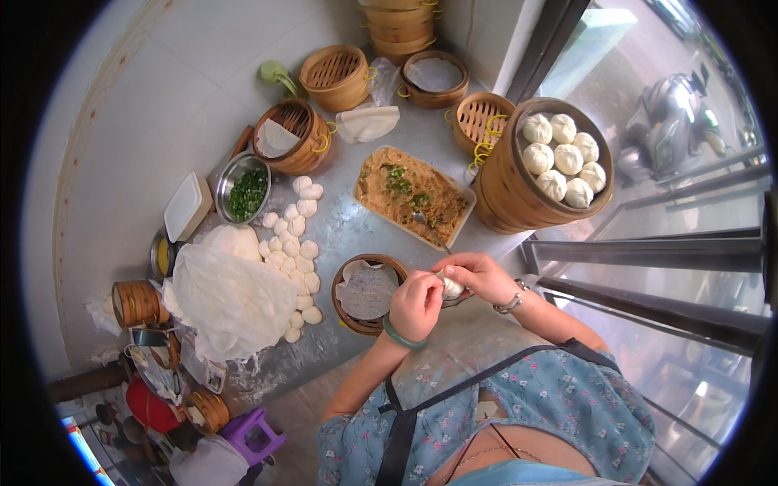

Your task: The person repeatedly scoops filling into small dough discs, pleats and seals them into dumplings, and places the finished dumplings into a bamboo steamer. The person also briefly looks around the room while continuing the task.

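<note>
My left hand (416,304) and my right hand (483,276) meet around a small white dough bun (450,287). The fingertips of both pinch its top edge, and part of it is hidden by them. Just left of my left hand stands a round bamboo steamer basket (340,304) lined with paper (368,290). Beyond my hands lies a rectangular tub of brown filling (407,191) with chopped greens on it and a metal utensil (430,228) stuck in. At the right, a tall bamboo steamer (504,188) holds several pleated buns (568,159).
Dough pieces (292,246) lie left on the metal table (337,200), beside cloth-covered dough (234,297). A metal bowl of chopped greens (248,194) and a white lidded box (188,206) stand behind. More bamboo baskets (334,78) line the back; a purple stool (254,434) stands below left.
</note>
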`<action>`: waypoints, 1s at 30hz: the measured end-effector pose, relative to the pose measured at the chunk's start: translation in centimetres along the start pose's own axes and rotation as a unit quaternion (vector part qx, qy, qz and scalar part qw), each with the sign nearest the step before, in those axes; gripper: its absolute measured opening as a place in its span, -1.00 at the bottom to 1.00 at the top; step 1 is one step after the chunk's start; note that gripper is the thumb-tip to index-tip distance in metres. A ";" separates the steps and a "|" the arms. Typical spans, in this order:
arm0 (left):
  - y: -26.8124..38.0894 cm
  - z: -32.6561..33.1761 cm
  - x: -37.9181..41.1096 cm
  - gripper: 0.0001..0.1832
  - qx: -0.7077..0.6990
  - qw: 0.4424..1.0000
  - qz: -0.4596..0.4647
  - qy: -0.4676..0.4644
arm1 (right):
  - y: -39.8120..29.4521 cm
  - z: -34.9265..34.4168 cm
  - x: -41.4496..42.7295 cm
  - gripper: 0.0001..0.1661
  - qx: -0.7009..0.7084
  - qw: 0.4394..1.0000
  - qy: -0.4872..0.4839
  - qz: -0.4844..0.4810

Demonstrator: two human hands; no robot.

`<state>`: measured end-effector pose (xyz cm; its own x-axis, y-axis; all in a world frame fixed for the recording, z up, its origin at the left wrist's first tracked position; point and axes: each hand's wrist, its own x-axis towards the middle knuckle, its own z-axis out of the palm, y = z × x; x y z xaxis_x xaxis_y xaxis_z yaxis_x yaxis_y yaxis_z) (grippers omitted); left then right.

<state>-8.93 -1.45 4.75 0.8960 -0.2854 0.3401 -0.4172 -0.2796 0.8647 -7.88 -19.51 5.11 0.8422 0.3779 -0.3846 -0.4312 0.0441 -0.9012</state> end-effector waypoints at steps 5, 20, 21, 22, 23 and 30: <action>1.4 -0.3 0.3 -0.80 -0.045 0.998 -0.033 0.004 | -0.2 0.3 0.1 -0.63 -0.003 1.000 0.012 -0.018; 1.6 -1.9 0.4 -0.73 0.058 0.998 0.008 0.011 | -0.5 2.2 0.8 -0.50 0.059 0.998 -0.025 0.005; 1.2 -1.7 0.0 -0.74 0.063 0.998 -0.001 0.004 | -0.2 2.6 1.0 -0.50 0.037 0.999 -0.020 -0.003; 0.9 -1.6 -0.3 -0.76 0.068 0.998 -0.011 -0.003 | -0.1 2.9 1.1 -0.50 0.015 1.000 -0.016 -0.010; 0.7 -1.7 -0.6 -0.76 0.070 0.997 -0.007 0.004 | -0.1 3.0 1.2 -0.51 0.035 0.999 -0.027 -0.005; 1.1 -2.3 -2.2 -0.78 0.144 0.986 0.074 0.039 | 0.4 4.5 2.6 -0.47 0.037 0.997 -0.049 0.037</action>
<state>-11.03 0.94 5.80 0.8269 -0.2737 0.4913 -0.5592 -0.4928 0.6666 -7.34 -14.30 4.62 0.7726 0.4715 -0.4251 -0.5173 0.0793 -0.8521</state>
